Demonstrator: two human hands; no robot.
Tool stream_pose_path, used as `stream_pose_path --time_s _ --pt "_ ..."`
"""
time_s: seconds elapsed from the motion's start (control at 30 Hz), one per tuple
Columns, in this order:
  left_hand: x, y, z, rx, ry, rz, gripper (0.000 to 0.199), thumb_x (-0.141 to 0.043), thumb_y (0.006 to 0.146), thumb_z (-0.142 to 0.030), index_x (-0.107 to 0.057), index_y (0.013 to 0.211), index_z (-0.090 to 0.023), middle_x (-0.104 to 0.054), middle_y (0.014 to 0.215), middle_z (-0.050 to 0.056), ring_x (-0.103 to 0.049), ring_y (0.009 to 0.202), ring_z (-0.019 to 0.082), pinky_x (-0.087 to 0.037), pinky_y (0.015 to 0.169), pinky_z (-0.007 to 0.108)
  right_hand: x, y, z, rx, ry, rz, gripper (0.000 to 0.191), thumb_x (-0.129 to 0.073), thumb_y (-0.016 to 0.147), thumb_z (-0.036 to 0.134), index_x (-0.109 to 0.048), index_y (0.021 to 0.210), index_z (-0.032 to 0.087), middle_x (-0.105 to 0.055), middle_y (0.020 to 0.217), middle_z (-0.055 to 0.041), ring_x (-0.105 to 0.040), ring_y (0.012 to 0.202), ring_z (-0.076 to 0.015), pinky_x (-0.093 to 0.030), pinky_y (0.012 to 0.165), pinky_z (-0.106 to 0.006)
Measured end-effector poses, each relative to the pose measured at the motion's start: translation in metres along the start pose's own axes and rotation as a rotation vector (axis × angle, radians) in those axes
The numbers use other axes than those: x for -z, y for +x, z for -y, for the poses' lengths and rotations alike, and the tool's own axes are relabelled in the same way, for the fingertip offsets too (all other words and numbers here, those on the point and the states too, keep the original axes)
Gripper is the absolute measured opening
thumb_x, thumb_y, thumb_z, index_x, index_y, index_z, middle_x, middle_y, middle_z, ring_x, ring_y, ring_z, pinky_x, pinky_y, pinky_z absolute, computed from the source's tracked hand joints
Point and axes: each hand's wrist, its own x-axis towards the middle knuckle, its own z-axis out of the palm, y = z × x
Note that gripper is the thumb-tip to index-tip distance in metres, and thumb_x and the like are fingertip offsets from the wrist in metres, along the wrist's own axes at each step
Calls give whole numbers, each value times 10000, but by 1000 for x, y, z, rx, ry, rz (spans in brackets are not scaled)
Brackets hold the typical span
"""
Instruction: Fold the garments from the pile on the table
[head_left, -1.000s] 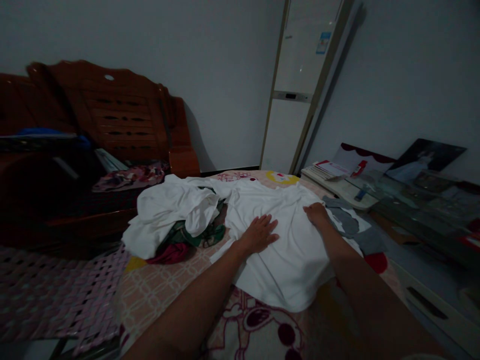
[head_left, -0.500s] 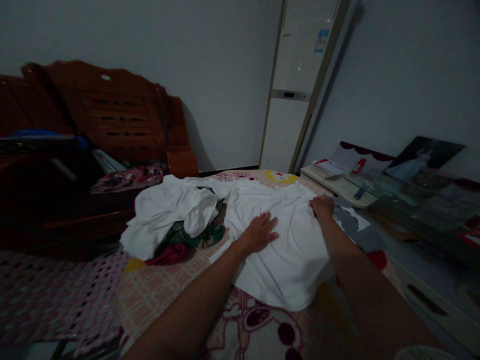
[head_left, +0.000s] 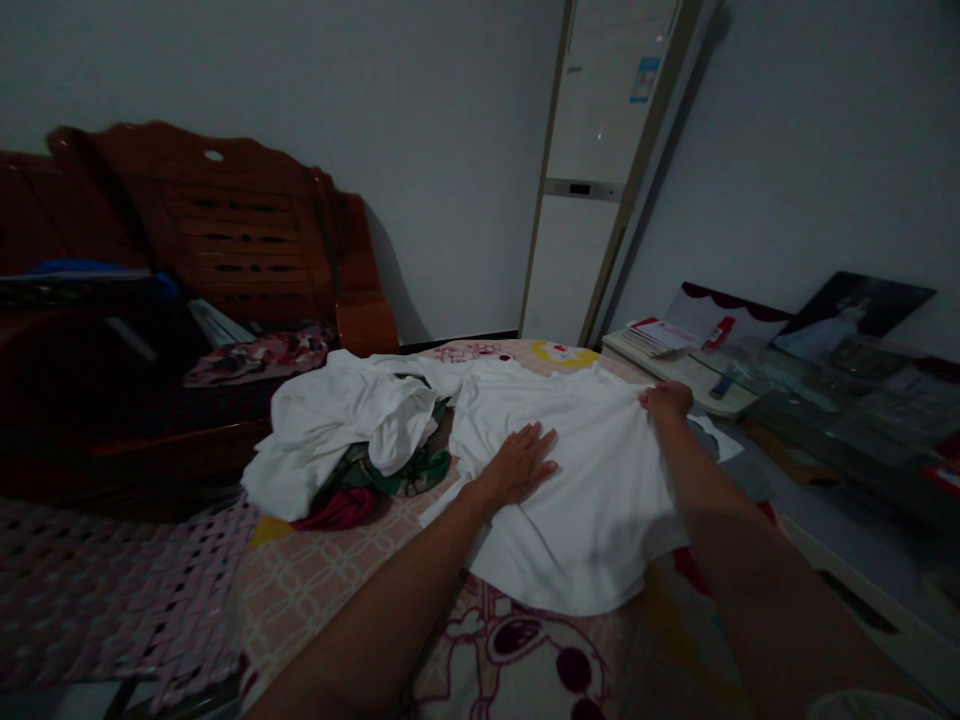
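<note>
A white shirt lies spread over a patterned cloth with cartoon figures. My left hand rests flat on the middle of the shirt, its fingers spread. At the shirt's right edge, my right hand pinches the fabric and pulls it taut, so creases run toward the fingers. Left of the shirt sits a heap of clothes: a crumpled white garment on top, with a green patterned piece and a dark red piece beneath.
A wooden bench stands at the back left, with a woven pink seat nearer. A tall white air conditioner fills the far corner. On the right is a glass-topped cabinet holding papers and a photo. Grey clothing lies beyond my right arm.
My right hand has moved to the right, drawing the shirt's edge with it and stretching the fabric flatter. My left hand stays in place on the shirt.
</note>
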Motion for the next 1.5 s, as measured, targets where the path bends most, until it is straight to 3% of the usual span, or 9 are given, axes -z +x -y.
stream_pose_path --time_s 0.17,0.27,0.37,0.57,0.8,0.97,1.13,1.37,1.5 --pt "1 0 -2 26 37 34 572 -317 1014 -472 -351 1515 -199 -297 1584 160 -273 1469 314 -284 1166 523 -5 -19 -1 117 -305 -12 376 -546 681 44 -667 1024 138 -669 1172 -137 -525 1265 -289 -382 1095 -434" --pt "-2 1 -2 18 82 71 558 -400 989 -473 -411 1486 -219 -339 1568 152 -303 1453 337 -285 1158 552 -19 -46 1 288 -565 62 509 -536 748 53 -605 1251 95 -516 1413 -201 -489 1311 -320 -358 1116 -431" --pt "-5 3 0 18 101 50 564 -440 971 -489 -420 1481 -249 -350 1564 140 -323 1443 341 -299 1148 562 -36 -80 0 482 -871 146 457 -504 854 132 -591 1303 127 -322 1567 -190 -522 1282 -326 -396 1082 -431" --pt "-8 5 2 11 108 46 564 -433 973 -491 -418 1479 -243 -352 1563 148 -339 1434 338 -303 1138 558 -41 -114 -27 673 -970 552 391 -521 900 239 -639 1266 170 -581 1389 -127 -533 1288 -252 -396 1101 -400" --pt "-5 5 3 1 114 58 566 -407 983 -486 -405 1484 -223 -348 1565 151 -329 1439 340 -295 1141 545 -13 -137 -45 760 -920 526 394 -520 918 264 -642 1273 146 -565 1399 -162 -530 1298 -273 -404 1106 -428" --pt "-5 6 6 4 100 20 525 -455 973 -428 -461 1440 -186 -421 1523 153 -398 1403 312 -338 1137 503 -15 -173 -61 825 -989 463 449 -456 965 257 -551 1387 135 -475 1478 -180 -440 1378 -293 -330 1155 -448" --pt "-1 -4 9 2 46 -72 463 -554 920 -303 -526 1355 -145 -510 1447 162 -480 1345 255 -413 1113 427 -15 -172 -60 827 -957 472 426 -469 951 221 -576 1361 179 -538 1432 -143 -457 1368 -266 -349 1147 -445" --pt "46 -48 25 336 42 -311 379 -568 865 -155 -604 1241 -119 -645 1252 147 -597 1186 241 -463 1037 382 -9 -195 -29 869 -729 648 314 -556 887 213 -701 1160 153 -695 1205 -149 -647 1128 -255 -479 1020 -412" --pt "68 -80 22 565 68 -266 255 -559 886 -211 -676 1099 -136 -716 1032 118 -664 992 232 -493 888 330 -6 -228 -18 933 -601 742 271 -614 858 228 -727 1094 157 -733 1095 -134 -686 1020 -255 -525 931 -385"
